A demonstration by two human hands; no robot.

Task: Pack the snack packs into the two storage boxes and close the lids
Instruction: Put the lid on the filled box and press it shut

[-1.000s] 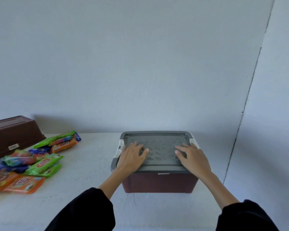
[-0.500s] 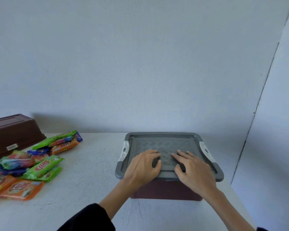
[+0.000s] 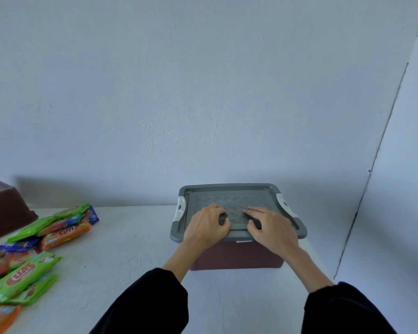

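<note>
A maroon storage box (image 3: 237, 257) stands on the white table near the right wall, with its grey lid (image 3: 229, 192) lying on top. Both of my hands rest on the lid's front half, close together. My left hand (image 3: 206, 226) and my right hand (image 3: 272, 229) press down with bent fingers and hold nothing. White latches (image 3: 180, 208) sit at the lid's two ends. A second brown box (image 3: 5, 208) sits at the far left edge. Several green, orange and blue snack packs (image 3: 58, 227) lie in a pile on the table's left side.
The white table (image 3: 121, 249) runs to a plain wall behind and a side wall close to the right of the maroon box. My black sleeves (image 3: 152, 302) fill the bottom of the view.
My hands slid from the lid's two ends toward its middle and now sit side by side with fingers more bent. The view shifted slightly; the lid stays on the box.
</note>
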